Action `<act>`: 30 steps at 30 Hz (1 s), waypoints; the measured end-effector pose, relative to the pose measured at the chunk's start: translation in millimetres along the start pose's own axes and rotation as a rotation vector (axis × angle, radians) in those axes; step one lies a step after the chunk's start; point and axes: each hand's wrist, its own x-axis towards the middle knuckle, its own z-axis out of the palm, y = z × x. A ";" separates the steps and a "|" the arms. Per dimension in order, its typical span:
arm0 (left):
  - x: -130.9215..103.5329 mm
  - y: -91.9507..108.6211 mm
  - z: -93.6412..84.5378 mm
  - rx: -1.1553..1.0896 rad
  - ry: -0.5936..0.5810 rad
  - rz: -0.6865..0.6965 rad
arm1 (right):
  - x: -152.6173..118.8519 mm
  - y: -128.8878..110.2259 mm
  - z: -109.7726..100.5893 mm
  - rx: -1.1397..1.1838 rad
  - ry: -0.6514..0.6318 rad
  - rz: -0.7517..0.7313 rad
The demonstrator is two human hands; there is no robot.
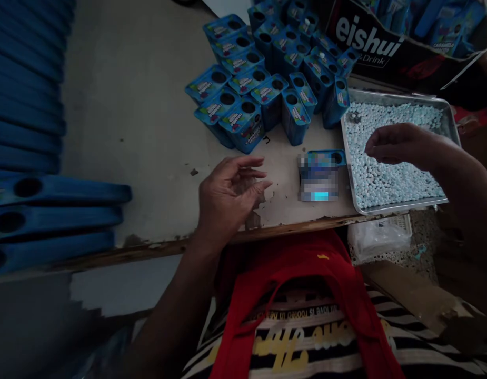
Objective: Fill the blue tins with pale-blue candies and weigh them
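Observation:
My left hand point(235, 189) hovers over the table's front edge, thumb and fingers apart, with nothing between them. To its right a small blue container point(326, 157) with a round hole in its top stands alone; its front is pixelated. My right hand point(401, 145) is over a metal tray point(348, 173), its fingers curled together and pointing down. Whatever they may hold is hidden. Small pale blue and white candies point(401, 184) fill the tray. Behind my hands several blue containers point(243, 123) with open round holes stand in a cluster.
A tall stack of blue containers point(26, 105) lines the left side of the table point(128, 131). At the back right, a black printed carton point(377, 47) holds more blue packs. Below the tray are a clear plastic bag point(377, 239) and brown cardboard point(413, 295).

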 end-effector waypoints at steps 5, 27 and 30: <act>6.2 -13.3 15.1 -0.166 -0.002 -0.115 | -1.2 -37.2 22.7 0.057 -0.020 -0.138; 15.8 4.5 42.9 -0.182 -0.137 -0.291 | 2.0 -47.9 63.7 -0.436 0.148 -0.335; 17.7 8.5 40.2 -0.157 -0.147 -0.285 | 7.8 -35.8 47.3 -0.225 0.205 -0.304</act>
